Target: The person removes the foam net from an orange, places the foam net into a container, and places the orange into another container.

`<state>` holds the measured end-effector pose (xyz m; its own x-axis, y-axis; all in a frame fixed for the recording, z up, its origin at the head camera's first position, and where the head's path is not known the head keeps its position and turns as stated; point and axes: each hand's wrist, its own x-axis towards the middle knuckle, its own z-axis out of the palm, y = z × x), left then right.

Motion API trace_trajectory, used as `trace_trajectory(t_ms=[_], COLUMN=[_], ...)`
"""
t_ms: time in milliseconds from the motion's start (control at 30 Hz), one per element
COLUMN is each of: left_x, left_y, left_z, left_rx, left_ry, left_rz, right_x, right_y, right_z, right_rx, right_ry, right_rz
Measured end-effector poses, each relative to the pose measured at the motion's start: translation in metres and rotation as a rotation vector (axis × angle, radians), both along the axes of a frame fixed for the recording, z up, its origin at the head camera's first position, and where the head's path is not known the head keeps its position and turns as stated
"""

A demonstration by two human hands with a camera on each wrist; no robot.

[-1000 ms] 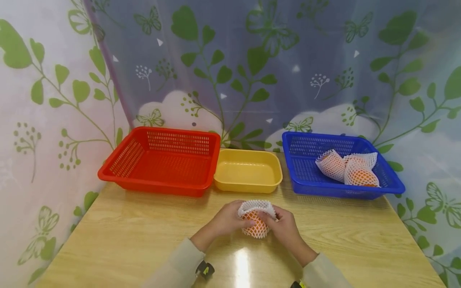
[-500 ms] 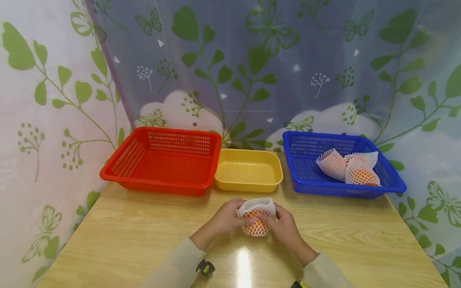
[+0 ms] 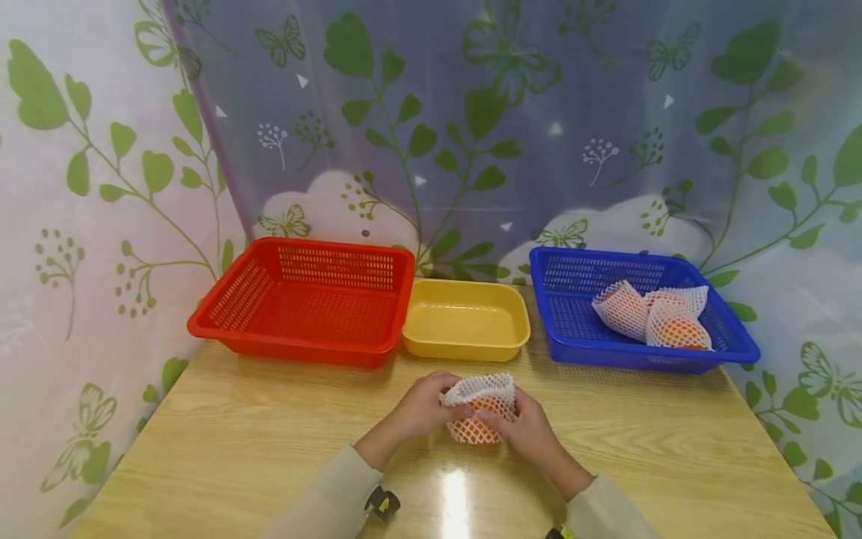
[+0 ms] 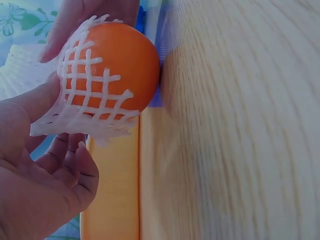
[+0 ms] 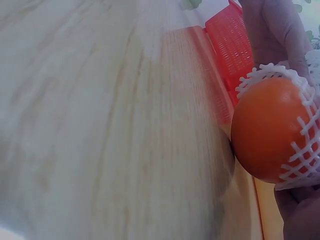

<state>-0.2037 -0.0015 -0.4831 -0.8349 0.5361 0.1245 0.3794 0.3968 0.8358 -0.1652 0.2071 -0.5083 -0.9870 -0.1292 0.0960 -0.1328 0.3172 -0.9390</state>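
An orange fruit (image 4: pixel 131 65) pokes bare out of the lower end of a white foam net (image 3: pixel 486 385), which covers its upper part. My left hand (image 3: pixel 423 408) holds the net's left side, its thumb on the front. On the right side my right hand (image 3: pixel 530 428) grips the net and fruit, thumb also in front. The right wrist view shows the fruit (image 5: pixel 265 130) low over the table, with the net (image 5: pixel 306 160) round its far part. Some fingers are hidden behind the net.
Behind the hands stand a red basket (image 3: pixel 303 349), a yellow tray (image 3: pixel 465 350) and a blue basket (image 3: pixel 626 355). Several net-wrapped fruits (image 3: pixel 622 311) lie in the blue basket's right half. The wooden table (image 3: pixel 269 419) extends around the hands.
Both thumbs have shifted slightly on the net, and the fruit has turned a little between the hands. The baskets and tray stand as before.
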Motion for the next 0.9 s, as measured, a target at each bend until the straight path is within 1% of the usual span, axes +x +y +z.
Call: trace_trajectory(t_ms=[133,200,333,467,567,633,700,733,800,867,900], left_x=[0.000,0.000,-0.001,-0.001,-0.001,-0.001,-0.001,-0.001,0.000,0.000,0.000], left_y=[-0.001,-0.001,-0.002,-0.002,-0.001,0.000,0.001,0.002,0.002,0.003,0.004], left_z=[-0.001,-0.001,0.000,0.004,0.004,0.003,0.003,0.002,0.001,0.000,-0.001], left_rx=[0.011,0.015,0.028,0.053,0.064,0.053,0.053,0.050,0.047,0.051,0.050], left_ry=[0.026,0.026,-0.001,-0.040,-0.054,-0.054,-0.056,-0.059,-0.061,-0.059,-0.049], left_rz=[-0.003,-0.004,-0.010,-0.016,-0.036,-0.048,-0.062,-0.064,-0.068,-0.076,-0.081], right_x=[0.001,0.001,0.000,-0.002,-0.004,-0.001,-0.001,0.001,0.004,0.001,0.002], right_y=[-0.001,-0.002,-0.003,-0.003,-0.003,-0.005,-0.005,-0.006,-0.008,-0.007,-0.008], right_z=[0.001,0.002,0.002,0.004,0.007,0.018,0.019,0.022,0.026,0.017,0.017], right_rx=[-0.010,-0.016,-0.018,-0.025,-0.022,-0.005,0.001,0.002,0.009,0.014,0.014], right_ry=[-0.018,-0.015,0.020,0.055,0.064,0.063,0.075,0.085,0.108,0.153,0.165], right_rz=[0.013,0.017,0.012,0.027,0.031,0.026,0.026,0.026,0.001,-0.050,-0.079])
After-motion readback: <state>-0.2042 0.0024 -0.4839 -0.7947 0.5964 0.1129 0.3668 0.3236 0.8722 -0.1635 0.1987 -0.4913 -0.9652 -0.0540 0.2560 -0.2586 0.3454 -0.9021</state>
